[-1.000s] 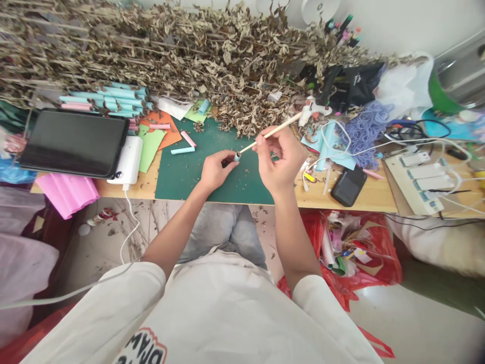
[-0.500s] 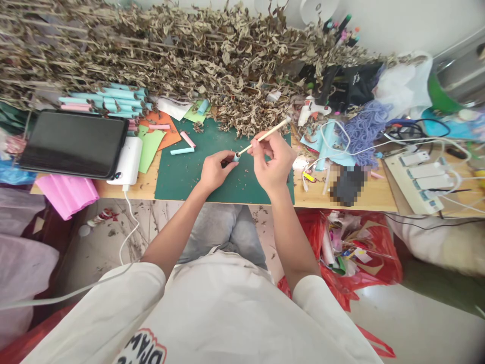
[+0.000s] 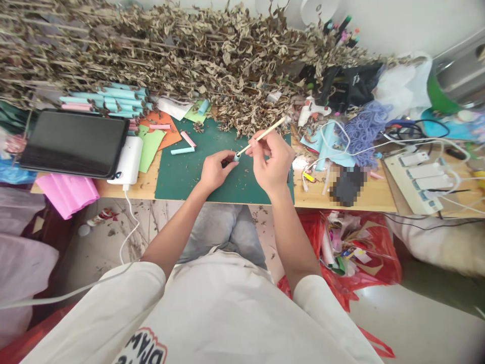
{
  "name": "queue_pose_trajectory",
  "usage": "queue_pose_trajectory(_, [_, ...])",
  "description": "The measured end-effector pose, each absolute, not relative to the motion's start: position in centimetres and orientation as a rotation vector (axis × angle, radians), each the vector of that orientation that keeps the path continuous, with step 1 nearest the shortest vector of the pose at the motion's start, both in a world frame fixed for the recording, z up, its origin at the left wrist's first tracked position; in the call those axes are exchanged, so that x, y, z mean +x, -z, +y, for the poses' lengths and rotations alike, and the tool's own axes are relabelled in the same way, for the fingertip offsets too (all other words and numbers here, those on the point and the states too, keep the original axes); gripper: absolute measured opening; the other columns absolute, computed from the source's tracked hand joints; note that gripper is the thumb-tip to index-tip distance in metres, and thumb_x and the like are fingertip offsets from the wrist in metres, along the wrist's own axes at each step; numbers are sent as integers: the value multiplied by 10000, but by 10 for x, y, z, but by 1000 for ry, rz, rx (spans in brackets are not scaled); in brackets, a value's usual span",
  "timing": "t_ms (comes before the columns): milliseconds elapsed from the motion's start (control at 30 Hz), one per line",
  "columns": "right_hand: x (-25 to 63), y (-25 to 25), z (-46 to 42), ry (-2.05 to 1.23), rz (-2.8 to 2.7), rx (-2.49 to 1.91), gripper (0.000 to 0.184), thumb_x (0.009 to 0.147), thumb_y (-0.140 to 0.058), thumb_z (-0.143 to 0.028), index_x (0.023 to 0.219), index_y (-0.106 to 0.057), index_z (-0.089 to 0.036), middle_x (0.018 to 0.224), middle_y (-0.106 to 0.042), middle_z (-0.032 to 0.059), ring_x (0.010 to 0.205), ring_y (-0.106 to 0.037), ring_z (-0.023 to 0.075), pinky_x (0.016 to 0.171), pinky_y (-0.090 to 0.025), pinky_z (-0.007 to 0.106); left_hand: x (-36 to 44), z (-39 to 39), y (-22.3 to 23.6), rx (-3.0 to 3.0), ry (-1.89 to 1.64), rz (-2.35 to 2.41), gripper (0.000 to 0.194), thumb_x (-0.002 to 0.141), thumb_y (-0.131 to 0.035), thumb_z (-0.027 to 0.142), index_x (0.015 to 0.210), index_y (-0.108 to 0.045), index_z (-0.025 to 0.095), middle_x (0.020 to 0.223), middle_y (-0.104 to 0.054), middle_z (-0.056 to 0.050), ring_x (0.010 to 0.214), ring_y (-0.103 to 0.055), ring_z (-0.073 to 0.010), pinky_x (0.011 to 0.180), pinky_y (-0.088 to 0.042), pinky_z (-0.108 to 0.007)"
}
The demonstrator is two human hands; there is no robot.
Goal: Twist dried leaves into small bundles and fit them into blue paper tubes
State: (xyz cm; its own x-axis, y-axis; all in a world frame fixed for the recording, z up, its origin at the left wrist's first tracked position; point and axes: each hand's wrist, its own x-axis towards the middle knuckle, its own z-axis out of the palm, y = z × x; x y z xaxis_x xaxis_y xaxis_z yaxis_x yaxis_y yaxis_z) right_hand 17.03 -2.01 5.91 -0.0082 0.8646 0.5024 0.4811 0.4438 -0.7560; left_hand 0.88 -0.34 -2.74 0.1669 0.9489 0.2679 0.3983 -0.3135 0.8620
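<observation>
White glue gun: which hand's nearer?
Right. The right hand is below and left of the glue gun in view; the left hand is much farther left.

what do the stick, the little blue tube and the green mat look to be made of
Stick: probably wood or bamboo, fairly matt, judging by its pale yellowish colour and straight, slim shape.
Blue tube: likely rolled matt paper, from its flat pastel colour, though too small to be sure.
Green mat: perhaps plastic or rubber, dull finish, from its flat, even surface.
</observation>
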Motion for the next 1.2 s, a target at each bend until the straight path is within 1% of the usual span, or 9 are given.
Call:
queue_pose_trajectory(133, [165, -48, -15, -476, -1700, -1137, 269, 1017, -431, -455, 990, -606, -252, 887, -652, 18, 732, -675, 138, 724, -599, 294, 8, -4, 28, 1808, -1139, 1239, 151, 831, -702, 201, 978, -733, 191, 881, -750, -26, 780, -681, -159, 763, -530, -268])
queue_pose_trajectory(267, [163, -40, -11, -447, -1729, -1113, 278, 1025, -418, -442, 973, -602, -240, 830, -630, 16, 737, -667, 153, 737, -600, 322, 8, -4, 28, 1806, -1137, 1224, 159, 836, -698, 205, 990, -735, 187, 890, -751, -23, 776, -680, -152, 756, -529, -257])
queue_pose_trajectory(433, [165, -40, -9, -414, -1723, -1118, 295, 1033, -387, -453, 1011, -598, -249, 889, -638, 33, 802, -674, 178, 777, -600, 358, 8, -3, 29, 1817, -1141, 1252, 153, 835, -705, 222, 981, -734, 186, 877, -751, -22, 771, -681, -153, 758, -535, -257])
queue_pose_trajectory(533, [165, -40, -8, -407, -1756, -1131, 303, 1034, -379, -453, 1002, -599, -246, 885, -634, 40, 859, -673, 193, 817, -590, 372, 8, -3, 30, 1810, -1140, 1236, 162, 837, -699, 207, 994, -733, 191, 889, -754, -21, 772, -683, -150, 769, -537, -259])
queue_pose_trajectory(700, [166, -48, -8, -367, -1762, -1144, 279, 1036, -383, -426, 996, -589, -243, 902, -633, 46, 915, -667, 208, 841, -575, 380, 8, -3, 29, 1818, -1144, 1229, 146, 840, -695, 215, 979, -732, 185, 889, -751, -25, 766, -680, -152, 762, -535, -262])
queue_pose_trajectory(867, [163, -51, -7, -370, -1789, -1139, 269, 1036, -383, -405, 960, -584, -242, 857, -626, 35, 898, -663, 207, 847, -572, 390, 8, -3, 28, 1822, -1130, 1227, 153, 846, -671, 202, 984, -734, 186, 888, -750, -25, 770, -679, -153, 753, -530, -261])
queue_pose_trajectory(1000, [162, -49, -6, -389, -1753, -1141, 238, 1037, -386, -381, 989, -579, -250, 821, -610, 18, 852, -668, 198, 822, -576, 382, 8, -3, 27, 1820, -1137, 1233, 145, 836, -684, 215, 970, -730, 182, 879, -750, -24, 765, -679, -156, 756, -533, -264])
queue_pose_trajectory(1133, [161, -45, -5, -389, -1759, -1140, 222, 1031, -404, -370, 981, -584, -251, 854, -623, 26, 904, -672, 208, 849, -574, 394, 8, -3, 27, 1811, -1126, 1236, 152, 838, -666, 206, 974, -731, 184, 880, -749, -26, 781, -683, -163, 761, -535, -271])
queue_pose_trajectory(1200, [161, -44, -4, -391, -1752, -1152, 223, 1029, -408, -371, 969, -583, -248, 851, -625, 27, 901, -673, 208, 847, -577, 395, 8, -3, 28, 1801, -1122, 1235, 155, 838, -668, 212, 979, -729, 187, 889, -753, -27, 787, -687, -165, 764, -538, -274])
